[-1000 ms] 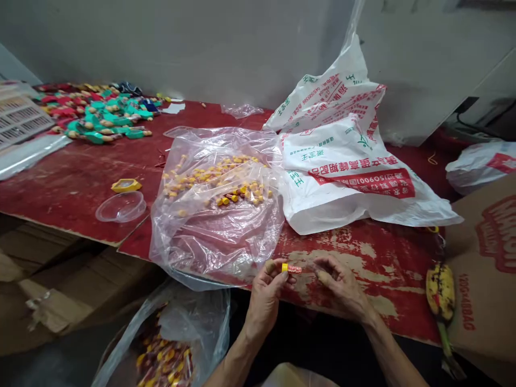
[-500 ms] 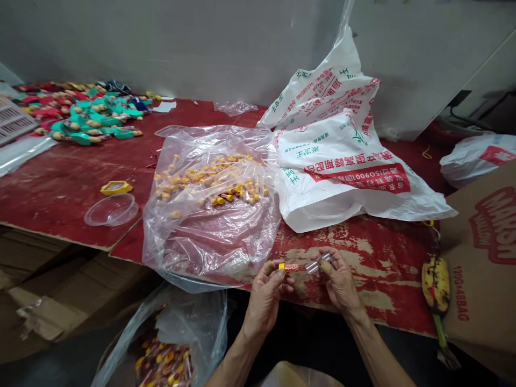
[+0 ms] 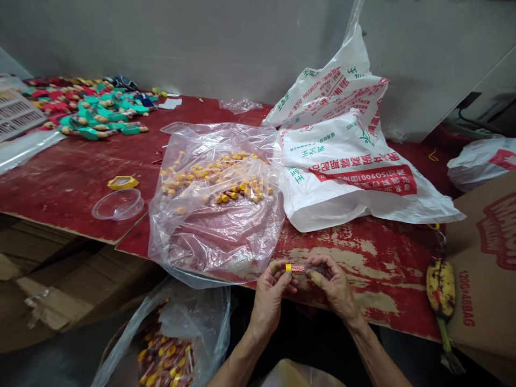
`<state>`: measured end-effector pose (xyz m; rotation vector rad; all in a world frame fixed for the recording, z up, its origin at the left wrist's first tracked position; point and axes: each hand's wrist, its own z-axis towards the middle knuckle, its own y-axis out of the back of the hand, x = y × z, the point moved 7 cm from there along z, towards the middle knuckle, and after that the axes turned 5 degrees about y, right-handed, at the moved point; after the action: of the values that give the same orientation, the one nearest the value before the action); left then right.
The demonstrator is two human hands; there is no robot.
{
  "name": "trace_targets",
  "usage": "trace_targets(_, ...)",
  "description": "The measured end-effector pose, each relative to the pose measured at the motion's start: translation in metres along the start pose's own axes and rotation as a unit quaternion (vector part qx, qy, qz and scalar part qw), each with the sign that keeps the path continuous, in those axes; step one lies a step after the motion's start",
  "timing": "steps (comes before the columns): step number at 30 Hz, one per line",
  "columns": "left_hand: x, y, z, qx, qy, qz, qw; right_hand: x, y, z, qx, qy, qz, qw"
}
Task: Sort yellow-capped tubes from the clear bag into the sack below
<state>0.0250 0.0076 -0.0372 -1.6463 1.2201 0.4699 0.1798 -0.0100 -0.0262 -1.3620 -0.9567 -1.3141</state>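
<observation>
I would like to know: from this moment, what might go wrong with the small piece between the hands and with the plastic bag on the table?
Possibly two things. The small yellow-ended piece is pinched in the fingertips of the left hand near the front edge of the red table, so it might slip and fall off. The clear plastic bag overhangs that edge beside the left hand, which might catch and drag it.

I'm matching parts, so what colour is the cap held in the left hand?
The cap in the left hand is yellow; the head view shows it best.
</observation>
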Motion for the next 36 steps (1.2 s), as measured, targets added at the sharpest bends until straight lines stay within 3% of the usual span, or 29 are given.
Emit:
trace_targets(5, -0.003, -0.002, -0.004, -0.010, -0.005, 0.067, 0.998, 0.007, -0.014, -0.005, 0.078, 0.023, -0.112, 0.990)
trace_targets(9, -0.007, -0.006, -0.010, 0.003, -0.033, 0.155, 0.987, 0.015, -0.021, -0.006, 0.119, 0.088, -0.196, 0.969)
trace_targets(16, -0.013, -0.008, -0.012, 0.024, -0.148, 0.268, 0.952, 0.016, -0.031, -0.015, 0.075, 0.150, -0.251, 0.953)
trace_targets(20, -0.009, -0.009, -0.006, 0.064, -0.138, 0.294, 0.944, 0.005, -0.030, -0.016, 0.066, 0.108, -0.253, 0.959)
trace_targets(23, -0.004, -0.012, -0.005, 0.088, -0.126, 0.312, 0.938, 0.002, -0.019, -0.008, 0.112, 0.026, -0.221, 0.969)
trace_targets(25, -0.002, -0.011, -0.005, 0.071, -0.125, 0.309, 0.940, 0.009, -0.005, 0.001, 0.140, -0.010, -0.260, 0.955)
trace_targets(26, -0.003, -0.009, -0.004, 0.056, -0.123, 0.304, 0.943, 0.014, 0.004, 0.008, 0.150, -0.013, -0.325, 0.934)
trace_targets(27, -0.004, -0.007, -0.004, 0.040, -0.122, 0.299, 0.946, 0.018, 0.014, 0.015, 0.155, -0.016, -0.417, 0.895)
trace_targets(30, -0.020, 0.001, -0.004, 0.000, -0.149, 0.312, 0.938, 0.021, 0.040, 0.032, 0.167, -0.064, -0.688, 0.703)
trace_targets(31, -0.031, 0.005, -0.004, -0.017, -0.174, 0.327, 0.929, 0.018, 0.044, 0.035, 0.176, -0.083, -0.736, 0.649)
trace_targets(32, -0.043, 0.009, -0.004, -0.039, -0.203, 0.345, 0.916, 0.014, 0.045, 0.037, 0.184, -0.091, -0.763, 0.613)
trace_targets(34, -0.070, 0.022, 0.001, -0.097, -0.259, 0.389, 0.879, 0.006, 0.040, 0.038, 0.194, -0.059, -0.784, 0.587)
trace_targets(36, -0.098, 0.035, 0.014, -0.163, -0.295, 0.470, 0.816, 0.000, 0.036, 0.037, 0.186, -0.009, -0.795, 0.578)
